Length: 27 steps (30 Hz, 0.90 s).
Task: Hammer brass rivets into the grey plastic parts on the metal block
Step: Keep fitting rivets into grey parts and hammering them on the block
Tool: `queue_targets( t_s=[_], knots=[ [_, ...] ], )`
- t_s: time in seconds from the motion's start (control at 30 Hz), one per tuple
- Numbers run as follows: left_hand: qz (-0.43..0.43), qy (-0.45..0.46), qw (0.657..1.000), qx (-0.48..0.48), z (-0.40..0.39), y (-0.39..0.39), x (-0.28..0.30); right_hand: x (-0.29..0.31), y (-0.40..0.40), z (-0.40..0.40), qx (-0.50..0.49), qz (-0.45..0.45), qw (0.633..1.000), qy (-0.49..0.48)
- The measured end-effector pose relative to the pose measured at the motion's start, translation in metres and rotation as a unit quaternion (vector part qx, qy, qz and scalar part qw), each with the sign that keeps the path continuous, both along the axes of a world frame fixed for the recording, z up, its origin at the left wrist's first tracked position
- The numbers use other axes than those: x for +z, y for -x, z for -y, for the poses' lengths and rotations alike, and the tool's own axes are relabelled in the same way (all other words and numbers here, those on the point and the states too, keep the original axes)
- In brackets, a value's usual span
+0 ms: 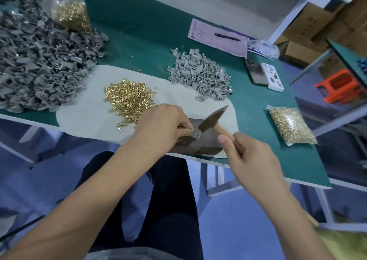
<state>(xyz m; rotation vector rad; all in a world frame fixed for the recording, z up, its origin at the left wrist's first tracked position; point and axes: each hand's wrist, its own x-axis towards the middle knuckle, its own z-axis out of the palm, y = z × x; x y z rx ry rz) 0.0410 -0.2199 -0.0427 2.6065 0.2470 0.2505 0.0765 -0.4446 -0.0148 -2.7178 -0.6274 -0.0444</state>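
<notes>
1. One metal block (200,142) sits at the table's (143,31) near edge; every place below is given relative to it.
2. One left hand (160,124) rests on the block's left part, fingers pinching one small grey part (195,134) against the block's top; a brass rivet seems to sit in it, too small to be sure.
3. One right hand (252,160), at the block's near right, has its fingers wrapped round the wooden handle of one hammer (213,120), thumb laid along the handle. The hammer head is just above the part, slightly right of it.
4. One loose rivet pile (129,100) lies to the block's far left on a pale mat (83,116).
5. Two grey part heaps: a small one (200,74) beyond the block, a large one (39,61) far to its left.
6. Two rivet bags: one (291,125) right of the block, one (69,11) far off to its upper left.
7. One pen (227,37) lies on one paper (216,37) beyond the block, to the right.
</notes>
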Motion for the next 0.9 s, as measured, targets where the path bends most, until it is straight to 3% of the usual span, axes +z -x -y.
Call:
queue_targets(
  t_s=[0.1,0.27,0.33,0.4,0.5,0.6,0.7,0.9],
  knots=[
    [0.003,-0.003,1.000,0.001,0.001,0.001,-0.001,-0.010,-0.008,0.006,-0.071,0.027,0.996,-0.038],
    [0.004,-0.004,1.000,0.000,0.001,0.001,-0.001,-0.037,-0.030,0.013,-0.153,0.029,0.984,0.082],
    [0.005,-0.003,1.000,-0.001,0.001,0.002,-0.001,-0.047,-0.032,0.011,-0.157,0.004,0.986,0.063],
    [0.007,0.003,1.000,0.003,0.001,0.003,-0.001,-0.052,-0.029,0.008,-0.136,-0.015,0.990,0.025],
    [0.024,0.070,0.997,0.001,0.004,0.007,-0.005,-0.051,-0.028,0.002,-0.113,0.042,0.992,0.032],
    [0.067,0.150,0.986,0.006,0.008,0.013,-0.005,-0.041,-0.027,-0.020,-0.060,0.067,0.989,-0.115],
    [0.101,0.142,0.984,0.035,0.001,0.018,-0.006,-0.032,-0.021,-0.055,0.063,0.060,0.971,-0.224],
    [0.110,0.123,0.980,0.113,-0.042,0.040,-0.011,-0.033,-0.010,-0.125,0.192,0.014,0.947,-0.259]
  ],
)
